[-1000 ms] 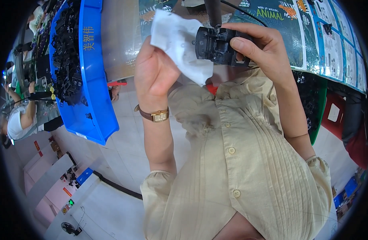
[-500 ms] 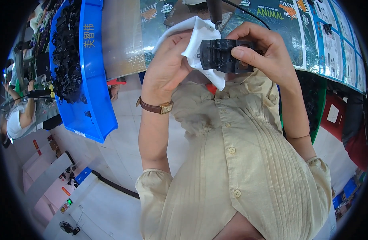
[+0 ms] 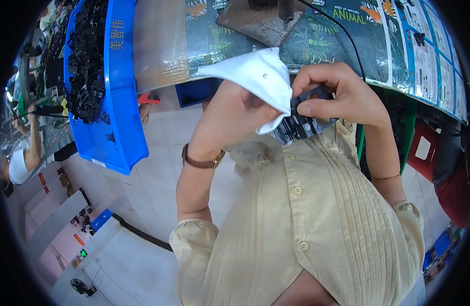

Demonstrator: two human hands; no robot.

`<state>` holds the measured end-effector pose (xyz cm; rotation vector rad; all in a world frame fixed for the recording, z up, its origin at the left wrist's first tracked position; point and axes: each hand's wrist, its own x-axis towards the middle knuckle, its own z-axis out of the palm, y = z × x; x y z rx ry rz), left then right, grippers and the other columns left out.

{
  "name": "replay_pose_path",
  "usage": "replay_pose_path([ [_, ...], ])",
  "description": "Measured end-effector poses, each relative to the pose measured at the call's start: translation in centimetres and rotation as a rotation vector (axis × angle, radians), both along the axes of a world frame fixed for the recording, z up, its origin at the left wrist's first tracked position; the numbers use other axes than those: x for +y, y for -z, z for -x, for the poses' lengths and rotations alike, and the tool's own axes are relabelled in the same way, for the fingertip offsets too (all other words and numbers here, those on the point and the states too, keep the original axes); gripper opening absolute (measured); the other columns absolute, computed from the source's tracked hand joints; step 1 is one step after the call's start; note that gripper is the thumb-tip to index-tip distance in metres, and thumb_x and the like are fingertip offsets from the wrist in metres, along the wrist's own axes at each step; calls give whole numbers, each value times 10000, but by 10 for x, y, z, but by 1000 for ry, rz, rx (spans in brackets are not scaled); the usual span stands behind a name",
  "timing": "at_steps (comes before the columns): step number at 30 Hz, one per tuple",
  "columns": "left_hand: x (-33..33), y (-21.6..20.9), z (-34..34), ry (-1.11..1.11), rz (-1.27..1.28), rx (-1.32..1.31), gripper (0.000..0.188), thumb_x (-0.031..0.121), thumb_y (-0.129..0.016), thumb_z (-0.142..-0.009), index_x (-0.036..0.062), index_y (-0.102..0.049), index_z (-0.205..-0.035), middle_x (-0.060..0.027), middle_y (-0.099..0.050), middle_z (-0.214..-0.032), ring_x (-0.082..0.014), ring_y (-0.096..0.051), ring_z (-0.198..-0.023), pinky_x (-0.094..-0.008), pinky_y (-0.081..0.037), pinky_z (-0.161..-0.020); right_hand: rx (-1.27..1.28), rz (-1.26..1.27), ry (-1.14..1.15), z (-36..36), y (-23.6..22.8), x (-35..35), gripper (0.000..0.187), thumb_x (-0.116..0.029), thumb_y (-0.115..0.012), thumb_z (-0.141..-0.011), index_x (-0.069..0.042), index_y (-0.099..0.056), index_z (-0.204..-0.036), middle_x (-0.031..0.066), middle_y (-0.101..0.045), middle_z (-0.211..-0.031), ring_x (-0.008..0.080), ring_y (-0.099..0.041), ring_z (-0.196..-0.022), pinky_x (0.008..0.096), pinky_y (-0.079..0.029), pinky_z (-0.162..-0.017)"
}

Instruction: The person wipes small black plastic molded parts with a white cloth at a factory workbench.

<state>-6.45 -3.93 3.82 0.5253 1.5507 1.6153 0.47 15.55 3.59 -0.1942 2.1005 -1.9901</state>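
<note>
In my right hand [image 3: 342, 97] is a black plastic part [image 3: 300, 125] with slots and ridges, tilted and pinched between thumb and fingers. My left hand [image 3: 232, 120] grips a white cloth [image 3: 263, 76], whose lower edge presses against the left side of the part. Some of the cloth drapes over my left fingers and hides their tips. Both hands are close together in front of my chest, just off the table's near edge.
A blue bin [image 3: 125, 102] holding many black parts [image 3: 87, 66] stands at the left. On the table [image 3: 161, 51] lie a rusty metal plate [image 3: 260, 23] and a black cable [image 3: 347, 30]. A red crate [image 3: 426, 145] is at the right. Another person [image 3: 28, 153] sits at far left.
Both hands have come down toward my chest with the cloth and the black part. The part has turned to a tilt, and the cloth now covers more of its left side.
</note>
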Motion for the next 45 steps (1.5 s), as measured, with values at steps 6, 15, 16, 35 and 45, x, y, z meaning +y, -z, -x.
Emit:
replay_pose_path([
  [6,-9,12,-19,-163,-156,-15,279,27,-574,-760,11,-515,-1032,-26,-557,-958,-102,-528,-872,-239,-426,-755,49,-44,-10,-5,-2,-6,197,-140,-686,-672,-19,-595,-798,20,-569,-757,70,-514,-667,178,-404,-593],
  [15,-20,12,-19,-172,-101,-375,363,38,-510,-795,-29,-426,-1142,-71,-520,-1074,-125,-505,-972,-259,-402,-826,48,0,7,-8,-1,-10,212,-154,-686,-677,-16,-601,-814,28,-575,-766,75,-525,-667,187,-414,-595],
  [16,-22,11,-17,-116,-67,-367,417,44,-513,-788,-34,-392,-1179,-87,-506,-1117,-151,-506,-1011,-281,-399,-859,47,0,5,-7,-1,-10,212,-154,-686,-677,-16,-601,-814,28,-575,-766,75,-525,-667,187,-414,-595],
  [35,-13,2,-21,-265,-83,-221,324,-1,-470,-809,-29,-464,-1132,-71,-564,-1025,-110,-538,-925,-232,-429,-800,-19,-5,64,-17,-4,-14,254,-124,-676,-686,5,-570,-877,27,-561,-808,76,-528,-719,201,-429,-666],
  [45,-18,0,-21,-323,-351,-326,316,72,-410,-864,-25,-437,-1164,-97,-560,-1064,-159,-558,-952,-279,-439,-825,55,123,136,-22,-3,-13,296,-153,-673,-700,5,-567,-926,62,-577,-889,120,-565,-793,227,-458,-704],
])
